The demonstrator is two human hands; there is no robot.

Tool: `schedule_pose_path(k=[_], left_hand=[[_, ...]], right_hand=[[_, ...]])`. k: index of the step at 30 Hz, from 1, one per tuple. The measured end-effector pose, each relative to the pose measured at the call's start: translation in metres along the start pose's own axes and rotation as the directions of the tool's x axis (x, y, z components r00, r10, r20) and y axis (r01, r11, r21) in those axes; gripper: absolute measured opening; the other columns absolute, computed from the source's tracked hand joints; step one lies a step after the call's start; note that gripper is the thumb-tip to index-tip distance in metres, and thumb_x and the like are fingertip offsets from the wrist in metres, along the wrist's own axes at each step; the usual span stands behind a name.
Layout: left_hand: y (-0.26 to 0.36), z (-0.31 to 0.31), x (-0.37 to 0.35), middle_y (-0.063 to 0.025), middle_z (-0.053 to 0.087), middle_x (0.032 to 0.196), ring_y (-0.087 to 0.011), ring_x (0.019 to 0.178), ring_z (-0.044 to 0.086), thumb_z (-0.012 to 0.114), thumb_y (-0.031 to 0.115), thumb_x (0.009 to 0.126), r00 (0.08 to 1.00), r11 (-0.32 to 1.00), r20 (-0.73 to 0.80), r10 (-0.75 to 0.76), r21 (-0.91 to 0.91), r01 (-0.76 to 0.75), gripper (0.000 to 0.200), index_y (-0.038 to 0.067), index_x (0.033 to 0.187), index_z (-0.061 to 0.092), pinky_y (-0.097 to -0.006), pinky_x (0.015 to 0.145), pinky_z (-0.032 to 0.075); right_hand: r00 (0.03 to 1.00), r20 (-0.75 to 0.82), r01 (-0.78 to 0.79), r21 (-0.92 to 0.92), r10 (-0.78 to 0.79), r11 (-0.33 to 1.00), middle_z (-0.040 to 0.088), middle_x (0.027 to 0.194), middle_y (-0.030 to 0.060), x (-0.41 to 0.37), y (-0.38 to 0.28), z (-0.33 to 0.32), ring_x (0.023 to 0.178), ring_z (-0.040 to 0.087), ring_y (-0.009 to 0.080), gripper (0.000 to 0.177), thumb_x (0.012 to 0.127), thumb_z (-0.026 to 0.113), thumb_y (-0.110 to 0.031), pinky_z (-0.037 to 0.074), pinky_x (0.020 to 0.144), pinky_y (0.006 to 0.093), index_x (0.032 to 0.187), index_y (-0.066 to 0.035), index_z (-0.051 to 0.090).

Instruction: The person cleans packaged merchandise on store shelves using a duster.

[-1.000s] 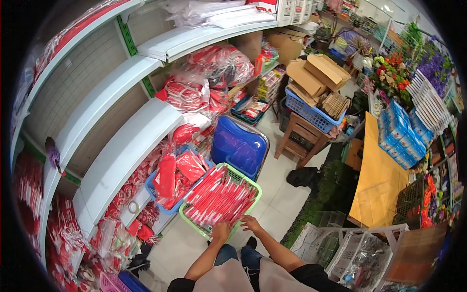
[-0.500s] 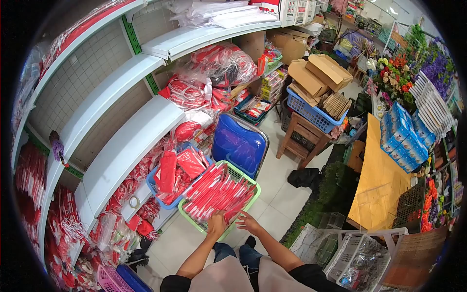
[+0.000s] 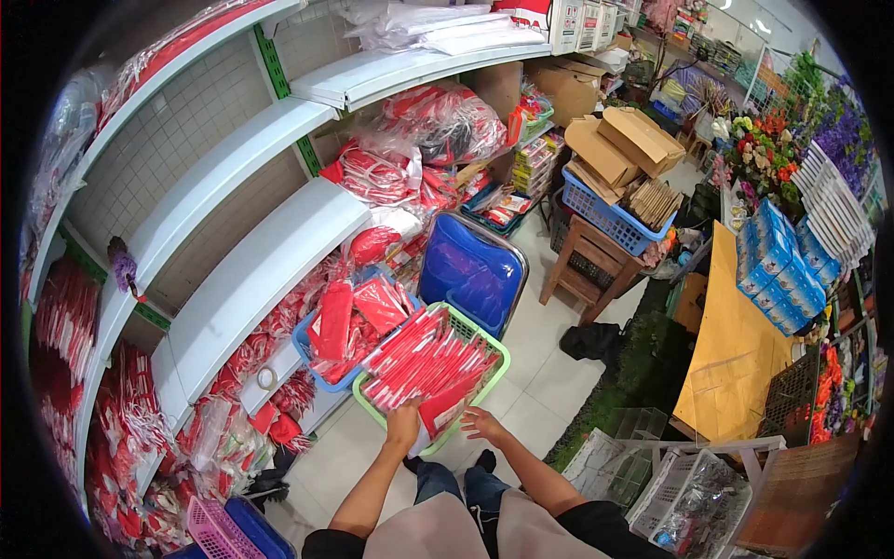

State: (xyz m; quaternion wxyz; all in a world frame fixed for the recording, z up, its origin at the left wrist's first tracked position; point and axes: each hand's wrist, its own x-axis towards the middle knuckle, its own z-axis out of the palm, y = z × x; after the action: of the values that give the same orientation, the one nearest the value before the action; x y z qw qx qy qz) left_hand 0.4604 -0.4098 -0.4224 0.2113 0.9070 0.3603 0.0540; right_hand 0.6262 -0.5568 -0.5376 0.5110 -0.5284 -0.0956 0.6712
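A light green basket (image 3: 500,374) full of red packets in clear plastic (image 3: 428,359) stands in front of me. My left hand (image 3: 403,425) is closed at the near edge of the basket on a flat red packet (image 3: 443,406), which lies tilted over the nearest ones. Beneath that hand a whitish part hangs over the rim. To the right of this packet is my right hand (image 3: 481,425), its fingers spread and holding nothing. A blue basket (image 3: 332,385) with more wrapped red goods (image 3: 332,321) adjoins the green one on the left.
Behind the baskets leans a blue folding chair (image 3: 472,272). White shelves (image 3: 270,252) run along the left, with bagged red goods below. A wooden stool (image 3: 587,270) carries a blue crate (image 3: 605,216) with cardboard. A black bag (image 3: 590,341) lies on the floor at right.
A red packet at the near end of the basket now lies tilted towards me, with my left hand on it. My right hand stays spread beside it. The whole view has shifted slightly.
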Motion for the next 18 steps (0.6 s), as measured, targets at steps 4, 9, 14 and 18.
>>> schedule_pose_path(k=[4, 9, 14, 18], left_hand=[[0.007, -0.039, 0.008, -0.0154, 0.063, 0.097, -0.0335, 0.084, 0.062, 0.044, -0.003, 0.077, 0.973, 0.979, -0.163, 0.164, -0.099, -0.181, 0.03, 0.005, 0.1, 0.062, -0.0424, 0.072, 0.05], [0.018, -0.082, 0.014, -0.0111, 0.067, 0.094, -0.0225, 0.079, 0.064, 0.051, 0.007, 0.088, 0.957, 0.803, -0.257, 0.136, -0.537, -0.258, 0.019, 0.003, 0.103, 0.064, -0.0303, 0.072, 0.048], [0.012, -0.094, 0.0, -0.0027, 0.062, 0.097, -0.009, 0.089, 0.056, 0.053, 0.012, 0.091, 0.989, 0.495, -0.144, -0.029, -0.862, -0.111, 0.016, 0.001, 0.101, 0.06, -0.0224, 0.079, 0.042], [-0.004, -0.109, -0.024, -0.0064, 0.06, 0.102, -0.0147, 0.093, 0.055, 0.046, 0.025, 0.094, 0.994, -0.033, 0.085, -0.071, -0.996, 0.083, 0.024, 0.004, 0.105, 0.053, -0.0269, 0.084, 0.042]], right_hand=[[0.998, -0.065, -0.017, -0.029, 0.015, 0.999, 0.055, 0.114, 0.0133, -0.003, -0.013, 0.008, 0.101, 0.058, 0.0288, 0.058, 0.085, 0.056, -0.041, 0.048, 0.082, 0.0439, 0.13, -0.01, 0.038], [0.984, -0.15, 0.132, 0.262, -0.094, 0.956, 0.057, 0.112, 0.0121, -0.006, -0.025, 0.03, 0.1, 0.058, 0.0264, 0.057, 0.085, 0.055, -0.046, 0.049, 0.081, 0.0405, 0.126, -0.009, 0.041], [0.953, 0.014, 0.247, 0.546, -0.303, 0.801, 0.054, 0.12, 0.0129, -0.025, -0.084, 0.078, 0.105, 0.057, 0.0235, 0.053, 0.088, 0.057, -0.031, 0.049, 0.087, 0.0387, 0.131, -0.01, 0.035], [0.845, -0.137, 0.525, 0.39, -0.516, 0.756, 0.05, 0.126, 0.0111, -0.035, -0.138, 0.101, 0.109, 0.054, 0.0221, 0.054, 0.087, 0.053, -0.005, 0.048, 0.091, 0.0373, 0.136, -0.007, 0.028]])
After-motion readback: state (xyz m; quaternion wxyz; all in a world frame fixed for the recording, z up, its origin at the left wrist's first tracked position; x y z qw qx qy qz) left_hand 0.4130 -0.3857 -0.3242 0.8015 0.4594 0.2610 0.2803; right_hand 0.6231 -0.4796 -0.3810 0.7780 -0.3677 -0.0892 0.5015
